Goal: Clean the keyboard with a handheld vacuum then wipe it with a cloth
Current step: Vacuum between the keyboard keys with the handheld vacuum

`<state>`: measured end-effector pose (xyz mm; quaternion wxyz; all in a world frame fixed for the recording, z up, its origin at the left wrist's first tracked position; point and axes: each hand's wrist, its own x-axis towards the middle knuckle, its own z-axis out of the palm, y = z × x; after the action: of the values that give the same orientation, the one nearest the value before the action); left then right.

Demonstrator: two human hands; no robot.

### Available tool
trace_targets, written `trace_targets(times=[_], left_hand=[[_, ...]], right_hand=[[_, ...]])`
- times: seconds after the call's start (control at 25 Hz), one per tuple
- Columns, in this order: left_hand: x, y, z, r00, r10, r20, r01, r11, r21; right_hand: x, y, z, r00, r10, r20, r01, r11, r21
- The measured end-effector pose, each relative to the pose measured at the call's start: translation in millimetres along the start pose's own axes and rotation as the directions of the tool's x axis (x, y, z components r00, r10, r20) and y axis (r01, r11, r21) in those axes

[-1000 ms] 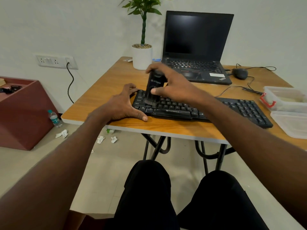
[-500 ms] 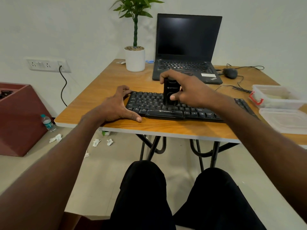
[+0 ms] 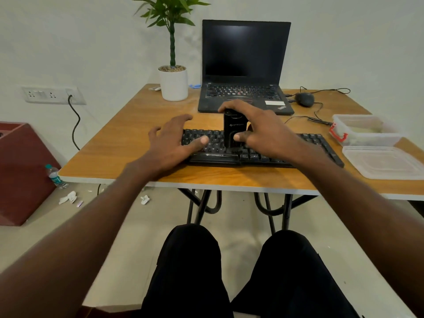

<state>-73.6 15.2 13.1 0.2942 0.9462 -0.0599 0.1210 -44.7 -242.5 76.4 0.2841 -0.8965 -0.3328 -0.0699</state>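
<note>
currently the vacuum [image 3: 234, 131] is held upright mid-keyboard [image 3: 259, 149] by the right hand [image 3: 259, 131], left hand [image 3: 171, 140] spread flat at its end; keys could be missed if tilted.

black handheld vacuum [image 3: 234, 128] upright on black keyboard [image 3: 259, 149] near wooden table's front edge

wooden table [image 3: 128, 143], keyboard [image 3: 316, 143], laptop [image 3: 243, 95], potted plant [image 3: 174, 84], mouse [image 3: 304, 99]
</note>
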Motion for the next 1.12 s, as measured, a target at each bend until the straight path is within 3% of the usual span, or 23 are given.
trace_targets(times=[0.08, 0.16, 0.28, 0.36, 0.44, 0.52, 0.64, 0.76, 0.84, 0.92, 1.04, 1.12], left_hand=[[1, 25, 22, 0.979, 0.141, -0.148, -0.118, 0.981, 0.152], [2, 36, 38, 0.952, 0.215, -0.218, -0.142, 0.941, 0.308], [1, 32, 47, 0.946, 0.175, -0.271, -0.062, 0.923, 0.379], [1, 32, 47, 0.939, 0.180, -0.294, -0.054, 0.919, 0.390], [2, 34, 47, 0.935, 0.191, -0.300, -0.057, 0.913, 0.405], [1, 36, 46, 0.939, 0.179, -0.294, -0.042, 0.907, 0.419], [1, 37, 46, 0.950, 0.147, -0.276, -0.016, 0.904, 0.427], [1, 39, 45, 0.959, 0.124, -0.254, 0.001, 0.898, 0.439], [1, 39, 45, 0.962, 0.115, -0.249, 0.007, 0.897, 0.442], [1, 39, 46, 0.963, 0.113, -0.243, 0.005, 0.900, 0.437], [2, 38, 46, 0.962, 0.113, -0.250, 0.003, 0.906, 0.422], [2, 38, 46, 0.959, 0.115, -0.257, 0.005, 0.905, 0.424]], right_hand=[[-5, 10, -4, 1.000, 0.015, -0.015, -0.015, 1.000, -0.012], [-9, 19, -12, 0.999, 0.036, -0.002, -0.036, 0.999, -0.009], [-5, 22, -26, 0.993, 0.105, 0.059, -0.098, 0.990, -0.105], [-2, 18, -25, 0.995, 0.103, 0.005, -0.101, 0.981, -0.168], [-3, 9, -12, 0.999, 0.025, -0.045, -0.027, 0.999, -0.045], [-6, 2, 4, 0.999, -0.038, -0.006, 0.038, 0.997, 0.060], [-5, 8, 0, 0.995, -0.029, 0.093, 0.033, 0.998, -0.045], [-7, 24, -31, 0.976, 0.151, 0.160, -0.107, 0.961, -0.254], [-13, 31, -43, 0.964, 0.245, 0.108, -0.185, 0.901, -0.394], [-19, 35, -41, 0.982, 0.191, 0.001, -0.182, 0.939, -0.293], [-25, 38, -33, 0.994, 0.098, -0.044, -0.095, 0.993, 0.071], [-28, 46, -34, 0.992, 0.125, 0.000, -0.125, 0.992, -0.025]])
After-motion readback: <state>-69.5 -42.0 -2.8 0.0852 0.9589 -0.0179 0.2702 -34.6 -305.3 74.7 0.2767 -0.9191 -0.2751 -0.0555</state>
